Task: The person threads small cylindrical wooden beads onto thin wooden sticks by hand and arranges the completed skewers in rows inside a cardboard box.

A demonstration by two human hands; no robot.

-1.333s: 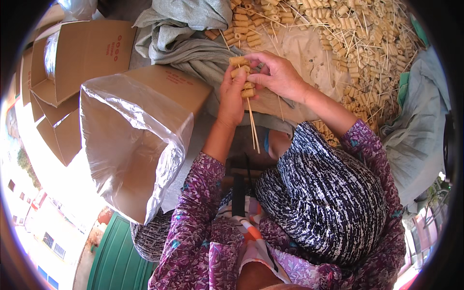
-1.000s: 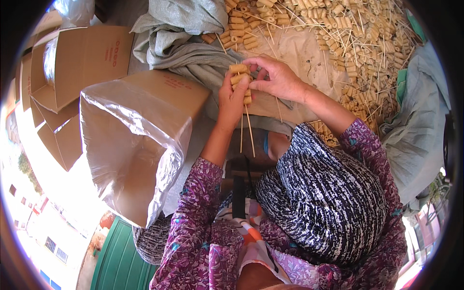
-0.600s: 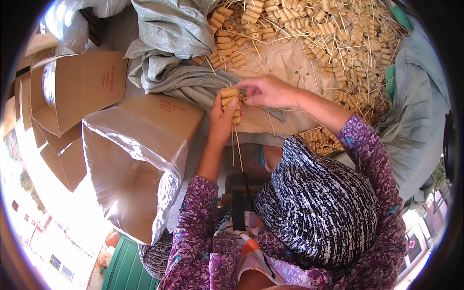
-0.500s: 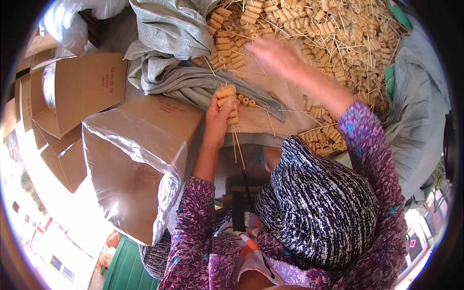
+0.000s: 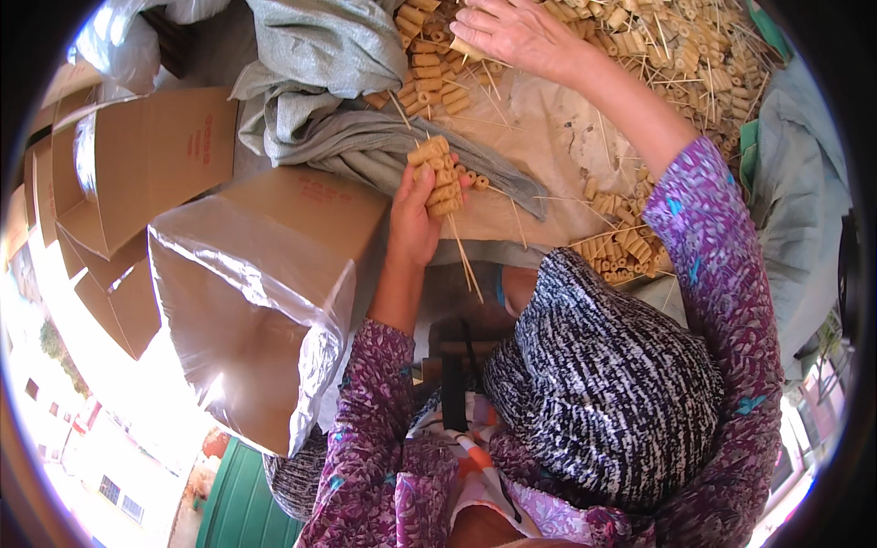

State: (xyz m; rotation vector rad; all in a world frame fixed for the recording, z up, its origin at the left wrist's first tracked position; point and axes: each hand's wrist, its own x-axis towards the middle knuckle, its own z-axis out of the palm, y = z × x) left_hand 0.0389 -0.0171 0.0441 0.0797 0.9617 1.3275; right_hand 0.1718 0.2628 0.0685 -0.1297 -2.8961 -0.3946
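My left hand [image 5: 416, 224] is closed around a small bunch of skewers [image 5: 437, 173], short ridged tan tubes threaded on thin wooden sticks. The bare stick ends poke out below the hand, toward me. At the far edge of the view my right hand [image 5: 521, 36] reaches over the pile. Its fingers bend over a tan skewered piece [image 5: 467, 47], whose far part is hidden by the hand. Just right of the left hand, a few tan tubes [image 5: 478, 182] show their round hollow ends.
A big heap of skewers [image 5: 694, 64] spreads across the far right, with a smaller group [image 5: 621, 251] nearer me. Grey woven cloth [image 5: 329, 55] lies bunched beyond an open carton [image 5: 274, 219] lined with clear plastic. Another carton [image 5: 151, 164] stands farther left. Patterned fabric [image 5: 612, 384] covers my knee.
My right hand has moved farther away and slightly left, onto skewers at the heap's edge. The left hand still grips its bunch, now turned a little.
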